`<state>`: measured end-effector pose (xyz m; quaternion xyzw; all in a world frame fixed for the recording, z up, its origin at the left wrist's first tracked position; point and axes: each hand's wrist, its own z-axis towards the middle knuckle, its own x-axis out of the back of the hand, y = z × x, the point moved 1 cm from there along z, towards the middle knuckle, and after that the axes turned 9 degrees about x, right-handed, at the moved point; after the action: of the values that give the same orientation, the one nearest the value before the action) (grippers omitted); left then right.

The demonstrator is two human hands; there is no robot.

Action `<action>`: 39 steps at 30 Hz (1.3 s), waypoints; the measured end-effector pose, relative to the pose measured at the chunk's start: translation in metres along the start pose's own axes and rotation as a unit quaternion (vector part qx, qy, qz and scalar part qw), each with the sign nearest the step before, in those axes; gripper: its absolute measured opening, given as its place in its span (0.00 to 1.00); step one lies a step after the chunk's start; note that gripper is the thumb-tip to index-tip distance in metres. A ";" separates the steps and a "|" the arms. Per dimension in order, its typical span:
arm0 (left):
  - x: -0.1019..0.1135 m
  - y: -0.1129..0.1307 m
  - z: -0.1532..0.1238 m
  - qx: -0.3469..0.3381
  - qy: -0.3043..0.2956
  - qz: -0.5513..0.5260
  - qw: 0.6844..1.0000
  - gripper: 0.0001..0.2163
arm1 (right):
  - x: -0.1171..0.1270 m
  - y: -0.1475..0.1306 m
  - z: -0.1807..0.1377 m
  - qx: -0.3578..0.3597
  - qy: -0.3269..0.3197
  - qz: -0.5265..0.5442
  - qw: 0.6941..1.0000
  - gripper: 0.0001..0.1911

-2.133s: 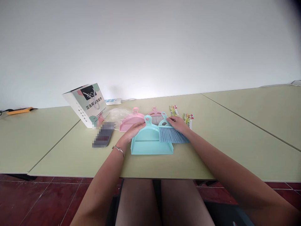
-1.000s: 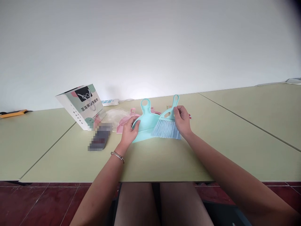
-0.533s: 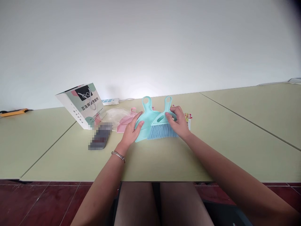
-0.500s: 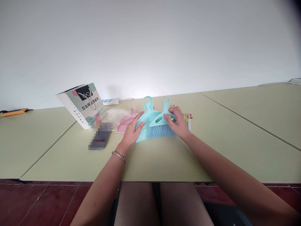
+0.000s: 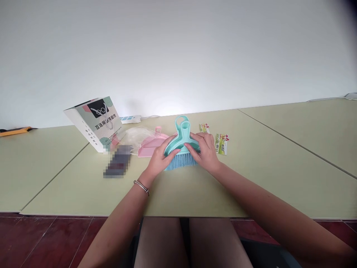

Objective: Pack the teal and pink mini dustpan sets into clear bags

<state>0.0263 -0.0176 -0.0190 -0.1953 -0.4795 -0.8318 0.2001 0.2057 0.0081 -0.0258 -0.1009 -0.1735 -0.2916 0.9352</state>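
Note:
A turquoise hand brush [image 5: 184, 139] with blue bristles lies over a matching dustpan [image 5: 177, 127]; the brush hides most of the pan, and the pan's ring handle shows behind the brush handle. My left hand [image 5: 160, 156] is closed around the left edge of the dustpan, its thumb reaching onto the brush. From the other side, my right hand [image 5: 206, 152] grips the right part of the brush, thumb on its near face. Bristles point toward me between the two hands. A pink dustpan [image 5: 147, 149] lies just left of my left hand.
Clear plastic wrapping [image 5: 134, 137] lies by the pink dustpan. Farther left are a pixelated dark object [image 5: 118, 162] and a paper bag [image 5: 104, 124]. Two printed cards, one a green card [image 5: 221, 144], lie right of my hands. A power strip [image 5: 131, 119] sits near the wall.
My right hand has moved left with the brush, bringing it over the turquoise dustpan. My left thumb now reaches the brush. The cards on the right have come into fuller view.

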 end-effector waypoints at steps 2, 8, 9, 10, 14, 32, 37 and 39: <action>-0.001 0.001 0.000 -0.002 0.002 0.004 1.000 0.21 | -0.002 0.000 -0.002 -0.004 0.001 -0.002 1.000 0.16; -0.001 -0.001 0.001 -0.014 0.002 0.012 1.000 0.20 | -0.006 0.006 -0.004 -0.080 0.057 0.029 0.995 0.25; -0.001 -0.001 0.001 -0.011 0.002 0.014 1.000 0.20 | -0.005 0.009 -0.004 -0.111 0.049 0.051 0.991 0.28; 0.000 -0.002 0.001 -0.006 0.002 0.017 1.000 0.20 | -0.004 0.011 -0.003 -0.143 0.029 0.084 0.986 0.29; 0.003 -0.005 0.001 0.011 0.004 0.027 1.000 0.20 | -0.001 0.018 0.001 -0.235 -0.090 0.249 0.935 0.19; 0.002 -0.010 0.002 0.023 0.020 0.008 1.000 0.19 | 0.001 0.008 0.007 -0.253 -0.067 0.265 0.928 0.16; 0.003 -0.008 0.002 0.016 0.021 0.014 1.000 0.18 | 0.008 0.012 0.017 -0.243 -0.179 0.234 0.924 0.18; 0.003 -0.007 0.002 0.013 0.016 0.018 1.000 0.19 | 0.010 0.011 0.023 -0.225 -0.203 0.232 0.924 0.19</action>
<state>0.0204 -0.0133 -0.0212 -0.1878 -0.4832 -0.8250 0.2250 0.2134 0.0186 -0.0020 -0.4030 -0.2617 -0.0712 0.8741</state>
